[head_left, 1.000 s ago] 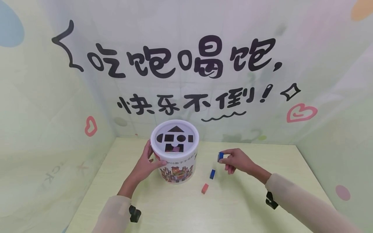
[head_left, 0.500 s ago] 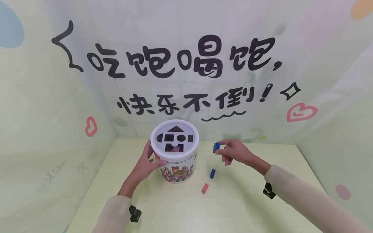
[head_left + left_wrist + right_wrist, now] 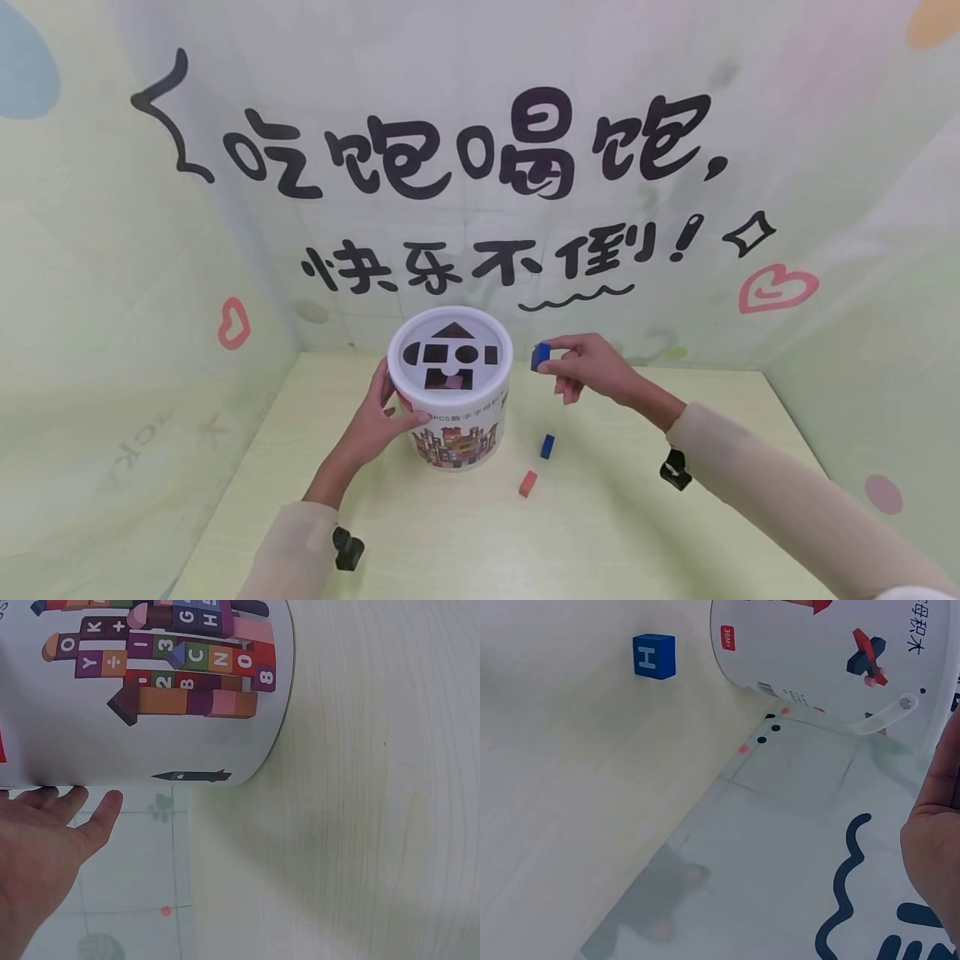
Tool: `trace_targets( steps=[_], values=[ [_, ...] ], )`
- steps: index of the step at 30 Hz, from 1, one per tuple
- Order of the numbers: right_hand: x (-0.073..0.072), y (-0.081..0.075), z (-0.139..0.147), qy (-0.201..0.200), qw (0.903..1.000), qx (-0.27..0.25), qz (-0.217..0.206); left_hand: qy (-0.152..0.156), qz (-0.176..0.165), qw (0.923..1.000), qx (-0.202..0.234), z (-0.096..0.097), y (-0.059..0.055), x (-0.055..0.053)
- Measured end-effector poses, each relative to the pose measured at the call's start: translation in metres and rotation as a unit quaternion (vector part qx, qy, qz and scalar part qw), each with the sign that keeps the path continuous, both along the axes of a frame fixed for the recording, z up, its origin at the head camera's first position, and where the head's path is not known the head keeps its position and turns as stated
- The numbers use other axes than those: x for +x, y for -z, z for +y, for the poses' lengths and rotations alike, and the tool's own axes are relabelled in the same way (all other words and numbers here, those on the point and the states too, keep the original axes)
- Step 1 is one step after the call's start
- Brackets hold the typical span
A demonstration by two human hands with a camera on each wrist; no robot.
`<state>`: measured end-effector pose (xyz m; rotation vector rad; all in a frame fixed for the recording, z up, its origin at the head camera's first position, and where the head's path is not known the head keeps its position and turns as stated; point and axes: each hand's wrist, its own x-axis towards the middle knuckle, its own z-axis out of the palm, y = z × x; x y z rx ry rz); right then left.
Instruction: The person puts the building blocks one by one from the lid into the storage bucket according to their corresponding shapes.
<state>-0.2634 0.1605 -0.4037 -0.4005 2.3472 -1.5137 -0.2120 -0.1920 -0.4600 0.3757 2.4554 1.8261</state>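
A white bucket (image 3: 457, 446) with printed toy blocks on its wall stands on the table, topped by a white lid (image 3: 399, 385) with shaped holes. Something pink shows through the notched hole at the lid's front. My left hand (image 3: 375, 425) holds the bucket's left side, thumb on the front and fingers round behind. Right of the lid, at about rim height and apart from it, my right hand (image 3: 596, 367) pinches a blue block (image 3: 540, 357) between thumb and finger. That block is out of sight in the right wrist view, where only part of the hand (image 3: 937, 825) appears.
Another blue block (image 3: 548, 447), marked H in the right wrist view, lies on the table (image 3: 480, 542) right of the bucket. A pink block (image 3: 528, 483) lies nearer the front. A printed cloth (image 3: 465, 217) rises behind the table and along both sides.
My right hand has carried the blue block left and upward, closer to the lid. My left hand, the bucket and the two blocks on the table stay put.
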Motion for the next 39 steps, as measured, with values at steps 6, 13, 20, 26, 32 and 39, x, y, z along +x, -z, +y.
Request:
trace_targets(
  steps=[6,13,20,26,32,39],
  values=[
    [-0.002,-0.006,-0.013,-0.010,0.9998,-0.015,0.000,-0.001,0.000,1.0000,-0.003,-0.001,0.001,-0.001],
    [-0.004,-0.009,-0.023,-0.014,0.9994,-0.031,-0.002,-0.001,0.000,1.0000,-0.002,0.000,0.000,0.000],
    [-0.007,-0.008,-0.036,-0.021,0.9989,-0.042,-0.003,0.001,0.002,1.0000,-0.002,-0.001,0.000,0.000],
    [-0.007,-0.007,-0.048,-0.024,0.9985,-0.049,-0.012,-0.001,0.004,1.0000,0.000,-0.005,0.017,-0.010],
    [-0.010,-0.004,-0.056,-0.017,0.9985,-0.051,-0.016,-0.002,0.014,0.9999,-0.001,-0.007,0.028,-0.016],
    [-0.015,0.000,-0.061,-0.010,0.9991,-0.039,-0.016,0.003,0.003,1.0000,0.001,-0.002,0.003,-0.003]
  ],
)
